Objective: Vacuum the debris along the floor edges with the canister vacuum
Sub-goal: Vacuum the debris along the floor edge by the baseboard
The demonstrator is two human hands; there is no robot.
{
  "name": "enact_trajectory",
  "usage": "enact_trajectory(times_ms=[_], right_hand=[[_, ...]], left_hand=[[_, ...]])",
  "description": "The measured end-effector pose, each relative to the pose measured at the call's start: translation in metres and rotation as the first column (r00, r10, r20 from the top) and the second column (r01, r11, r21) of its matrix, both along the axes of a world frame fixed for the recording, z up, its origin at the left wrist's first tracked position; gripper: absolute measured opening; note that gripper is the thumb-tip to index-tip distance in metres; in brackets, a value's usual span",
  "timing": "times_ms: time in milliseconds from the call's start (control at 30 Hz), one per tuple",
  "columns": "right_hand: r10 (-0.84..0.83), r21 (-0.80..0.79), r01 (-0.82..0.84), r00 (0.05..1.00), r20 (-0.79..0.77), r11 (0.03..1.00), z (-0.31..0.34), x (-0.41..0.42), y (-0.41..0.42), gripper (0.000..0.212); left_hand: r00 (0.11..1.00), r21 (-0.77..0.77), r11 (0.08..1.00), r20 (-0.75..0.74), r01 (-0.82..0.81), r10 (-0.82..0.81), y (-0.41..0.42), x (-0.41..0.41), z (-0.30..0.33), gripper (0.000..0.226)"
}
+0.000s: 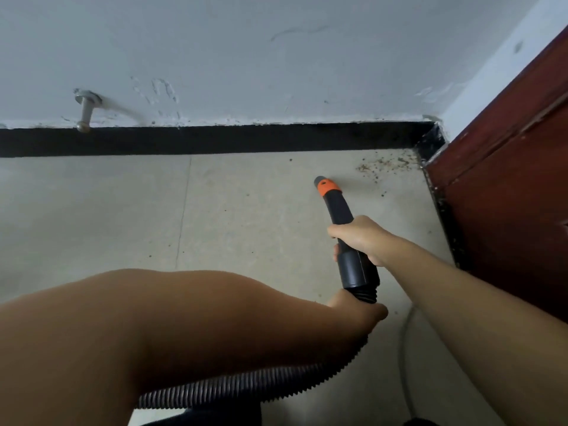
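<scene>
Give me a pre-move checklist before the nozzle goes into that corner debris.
1. Right hand grips the nozzle tube: ok.
2. Left hand holds the ribbed hose just behind the cuff: ok.
3. Orange-collared nozzle tip aimed at the debris in the corner: ok, but short of it.
4. Tip touching the floor: cannot tell.
5. Path from tip to debris free of obstacles: ok.
6. Clearance from the red-brown door on the right: ok.
</scene>
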State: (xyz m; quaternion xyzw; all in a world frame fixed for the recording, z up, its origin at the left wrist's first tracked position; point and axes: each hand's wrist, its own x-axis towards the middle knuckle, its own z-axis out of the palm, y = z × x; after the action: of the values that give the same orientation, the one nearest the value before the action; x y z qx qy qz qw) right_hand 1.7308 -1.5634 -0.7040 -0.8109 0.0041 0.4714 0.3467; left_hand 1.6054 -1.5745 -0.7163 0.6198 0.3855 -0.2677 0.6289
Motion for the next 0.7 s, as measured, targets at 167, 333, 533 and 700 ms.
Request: enact_trajectory(times_ms=[167,333,533,700], right_hand=[[-0.107,-0.005,0.107,0.993,-0.053,0.994,0.006,0.009,-0.053,0.017],[-0.146,-0.037,0.144,0.986,-0.082,0.989,0.013,0.026,-0.078,0.013],[-0.331,-0.009,0.332,0.939,-0.092,0.943,0.003,0.045,-0.098,0.011],[-0.465,0.042,0.467,0.884,-0.048,0.883,-0.009,0.058,-0.103,0.013]], left_hand=[[0.991,-0.035,0.990,0.001,0.137,-0.137,-0.033,0.009,0.007,0.014],[0.979,-0.056,0.978,-0.006,0.201,-0.202,-0.052,0.026,0.020,0.018],[0.985,-0.029,0.984,0.003,0.174,-0.174,-0.058,0.043,0.020,0.018],[0.984,-0.006,0.984,0.006,0.180,-0.180,-0.057,0.055,0.015,0.017]])
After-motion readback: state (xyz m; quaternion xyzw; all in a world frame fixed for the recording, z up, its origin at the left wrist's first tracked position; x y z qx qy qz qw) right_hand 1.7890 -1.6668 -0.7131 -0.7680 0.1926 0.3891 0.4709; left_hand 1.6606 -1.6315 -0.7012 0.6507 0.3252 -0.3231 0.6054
